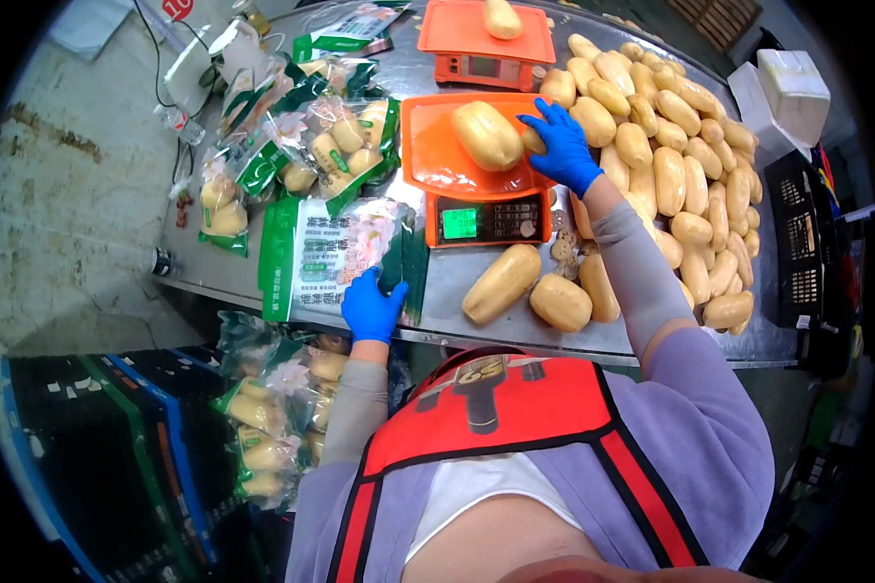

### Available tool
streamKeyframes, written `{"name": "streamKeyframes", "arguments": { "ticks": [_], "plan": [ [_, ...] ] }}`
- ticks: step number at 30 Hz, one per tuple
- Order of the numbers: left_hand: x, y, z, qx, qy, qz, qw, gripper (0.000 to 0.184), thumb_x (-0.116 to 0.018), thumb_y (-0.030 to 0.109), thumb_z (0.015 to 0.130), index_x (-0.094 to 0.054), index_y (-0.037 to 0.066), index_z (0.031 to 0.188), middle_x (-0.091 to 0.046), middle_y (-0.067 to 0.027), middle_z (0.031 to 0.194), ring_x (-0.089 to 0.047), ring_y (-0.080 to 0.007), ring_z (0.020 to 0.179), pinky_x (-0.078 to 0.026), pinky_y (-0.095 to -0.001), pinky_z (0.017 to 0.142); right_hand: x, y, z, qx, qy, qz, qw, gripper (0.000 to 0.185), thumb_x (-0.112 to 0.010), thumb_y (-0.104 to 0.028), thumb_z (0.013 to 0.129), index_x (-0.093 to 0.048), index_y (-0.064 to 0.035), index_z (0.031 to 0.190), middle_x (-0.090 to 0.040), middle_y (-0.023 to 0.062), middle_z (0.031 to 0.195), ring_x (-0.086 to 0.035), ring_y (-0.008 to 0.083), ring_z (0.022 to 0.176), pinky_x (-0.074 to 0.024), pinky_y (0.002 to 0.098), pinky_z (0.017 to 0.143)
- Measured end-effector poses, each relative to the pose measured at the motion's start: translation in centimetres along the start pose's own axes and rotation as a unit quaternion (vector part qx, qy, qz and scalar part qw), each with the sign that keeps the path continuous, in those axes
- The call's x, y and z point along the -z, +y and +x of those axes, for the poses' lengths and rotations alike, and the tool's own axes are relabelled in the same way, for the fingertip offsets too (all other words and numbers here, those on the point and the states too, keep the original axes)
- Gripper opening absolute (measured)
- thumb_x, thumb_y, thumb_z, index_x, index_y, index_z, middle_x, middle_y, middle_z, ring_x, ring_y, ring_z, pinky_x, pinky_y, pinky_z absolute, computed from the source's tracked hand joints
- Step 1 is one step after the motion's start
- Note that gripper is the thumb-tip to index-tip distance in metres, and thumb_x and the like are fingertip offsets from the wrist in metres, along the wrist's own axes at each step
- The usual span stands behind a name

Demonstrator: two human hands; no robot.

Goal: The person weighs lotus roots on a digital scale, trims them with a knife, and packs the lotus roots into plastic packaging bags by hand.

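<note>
My right hand point(562, 146), in a blue glove, is at the right edge of an orange scale tray point(428, 146). Its fingers curve over a lotus root segment point(533, 143), mostly hidden beneath them. A larger lotus root point(487, 136) lies on the same tray, and the scale's green display point(460, 223) is lit. My left hand point(372, 306), also gloved in blue, rests with thumb apart on the lower edge of a flat printed plastic bag point(321, 253). Several lotus roots point(502, 284) lie on the metal table in front of the scale.
A large heap of lotus roots point(671, 180) covers the table's right side. Filled bags point(331, 151) are piled at the left, with more bags point(262, 428) below the table edge. A second orange scale point(481, 44) stands behind. A black crate point(802, 243) is at right.
</note>
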State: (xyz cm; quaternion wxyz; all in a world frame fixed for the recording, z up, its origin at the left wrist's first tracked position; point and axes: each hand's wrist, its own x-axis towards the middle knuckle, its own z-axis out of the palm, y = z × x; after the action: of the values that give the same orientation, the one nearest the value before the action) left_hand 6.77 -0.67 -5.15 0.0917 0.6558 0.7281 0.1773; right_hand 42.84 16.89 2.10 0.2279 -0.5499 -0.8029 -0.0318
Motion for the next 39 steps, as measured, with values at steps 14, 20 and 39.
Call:
{"name": "streamKeyframes", "arguments": {
  "ticks": [14,20,39],
  "plan": [
    [1.7,1.3,0.4,-0.020,0.027,-0.235,0.971,0.061,-0.065,0.037,0.079,-0.047,0.006,0.128,-0.056,-0.0175,0.111,-0.055,-0.0279,0.099,-0.043,-0.0375,0.086,1.6,-9.3,0.9,-0.141,-0.046,0.415,0.898,0.067,-0.070,-0.032,0.071,-0.044,-0.0128,0.130,-0.057,0.0120,0.112,-0.060,0.0222,0.092,-0.0403,0.0379,0.092],
    [5.9,5.1,3.3,0.002,-0.011,-0.585,0.811,0.074,-0.067,0.027,0.080,-0.029,0.005,0.139,-0.045,-0.0111,0.130,-0.045,-0.0206,0.115,-0.038,-0.0332,0.094,4.1,-15.3,-2.5,-0.241,-0.122,0.836,0.479,0.047,-0.053,-0.031,0.089,-0.045,-0.0030,0.125,-0.056,0.0102,0.115,-0.059,0.0208,0.099,-0.0481,0.0319,0.085],
    [6.9,8.5,0.7,0.031,-0.070,-0.782,0.618,0.055,-0.065,0.027,0.083,-0.040,0.001,0.125,-0.047,-0.0111,0.125,-0.049,-0.0194,0.112,-0.042,-0.0322,0.093,1.9,-20.6,-5.6,-0.135,-0.202,0.771,0.588,0.080,-0.077,-0.023,0.070,-0.033,-0.0028,0.133,-0.046,0.0092,0.127,-0.044,0.0185,0.116,-0.0377,0.0334,0.097]
  ]
}}
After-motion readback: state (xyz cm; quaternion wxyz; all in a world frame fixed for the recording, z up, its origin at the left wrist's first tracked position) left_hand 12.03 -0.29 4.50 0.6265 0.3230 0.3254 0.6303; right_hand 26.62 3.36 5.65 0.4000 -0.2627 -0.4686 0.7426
